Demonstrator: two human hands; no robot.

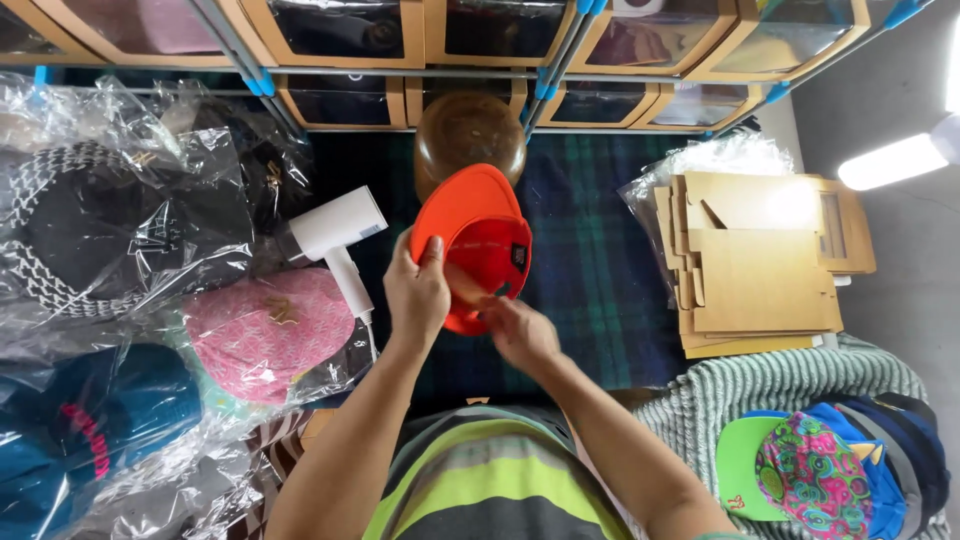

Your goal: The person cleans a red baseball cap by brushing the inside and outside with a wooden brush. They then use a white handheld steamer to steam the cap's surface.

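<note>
The fingers of the left hand [417, 290] are wrapped around the left side of the orange cap [473, 240], thumb on top. The right hand [518, 330] pinches the cap's bottom edge at 6 o'clock. The cap is held up over a dark checked blanket [590, 270]. At 9 o'clock lies a white hair dryer [340, 235]. At 3 o'clock sits a stack of flat cardboard [760, 265]. At 12 o'clock stands a brown round hat form [470, 130].
</note>
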